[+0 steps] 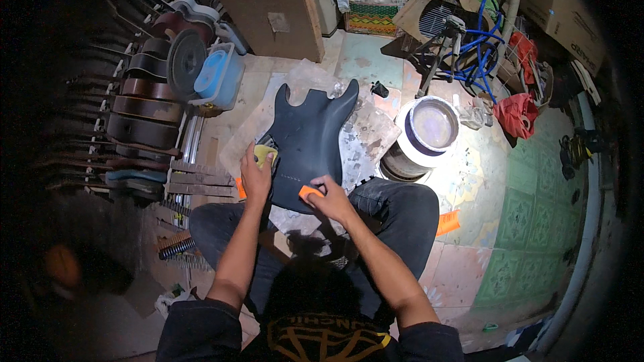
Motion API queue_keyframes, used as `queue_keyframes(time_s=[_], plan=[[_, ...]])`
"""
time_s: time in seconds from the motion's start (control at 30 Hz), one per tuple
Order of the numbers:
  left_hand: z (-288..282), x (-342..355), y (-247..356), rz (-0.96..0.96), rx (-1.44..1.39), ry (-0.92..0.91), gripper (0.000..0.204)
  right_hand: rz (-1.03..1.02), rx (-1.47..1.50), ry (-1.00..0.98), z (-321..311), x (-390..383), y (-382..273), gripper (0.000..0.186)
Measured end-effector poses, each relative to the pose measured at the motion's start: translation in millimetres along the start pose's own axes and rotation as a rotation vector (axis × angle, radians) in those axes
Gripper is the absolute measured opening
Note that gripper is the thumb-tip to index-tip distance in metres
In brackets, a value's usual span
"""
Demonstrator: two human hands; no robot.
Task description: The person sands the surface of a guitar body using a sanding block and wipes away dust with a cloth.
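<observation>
A dark matte electric guitar body (305, 127) lies in front of my crossed legs, its two horns pointing away from me. My left hand (253, 179) is at its left edge, closed on a yellow pad (264, 154) that looks like a sponge or cloth. Near the body's lower end, my right hand (331, 201) pinches a small piece of orange sandpaper (310, 192) against the dark surface. Another orange scrap (241, 188) shows beside my left wrist. A curled orange sheet (449, 222) lies on the tiles by my right knee.
A round tub (435, 124) stands right of the guitar body. Several guitars (144, 121) line the left side, near a blue plastic container (212, 72). A large board (272, 17) leans at the back. Blue hose (469, 60) tangles at the far right, near a red bag (515, 115).
</observation>
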State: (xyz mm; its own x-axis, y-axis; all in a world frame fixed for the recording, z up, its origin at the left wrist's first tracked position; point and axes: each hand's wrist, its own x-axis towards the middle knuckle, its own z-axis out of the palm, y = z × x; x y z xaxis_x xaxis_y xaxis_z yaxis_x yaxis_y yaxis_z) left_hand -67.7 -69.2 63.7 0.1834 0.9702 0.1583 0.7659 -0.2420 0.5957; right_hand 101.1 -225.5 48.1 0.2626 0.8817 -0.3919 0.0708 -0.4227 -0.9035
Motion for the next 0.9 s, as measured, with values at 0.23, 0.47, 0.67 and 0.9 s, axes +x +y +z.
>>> queue_keyframes(time_s=[0.23,0.47,0.67,0.9], plan=[[24,-7,-23,0.077,0.56,-0.162,0.083,-0.075,-0.077,-0.268,-28,-6,-30,0.057],[25,-85,29,0.749,0.3,-0.617,0.076,-0.131,-0.132,0.416,-106,-7,-64,0.051],[68,-47,44,0.897,0.374,-0.637,0.075,-0.187,-0.003,0.495,-117,-6,-66,0.051],[166,74,119,0.999,0.43,-0.442,0.076,-0.091,0.015,0.379,-118,-12,-63,0.057]])
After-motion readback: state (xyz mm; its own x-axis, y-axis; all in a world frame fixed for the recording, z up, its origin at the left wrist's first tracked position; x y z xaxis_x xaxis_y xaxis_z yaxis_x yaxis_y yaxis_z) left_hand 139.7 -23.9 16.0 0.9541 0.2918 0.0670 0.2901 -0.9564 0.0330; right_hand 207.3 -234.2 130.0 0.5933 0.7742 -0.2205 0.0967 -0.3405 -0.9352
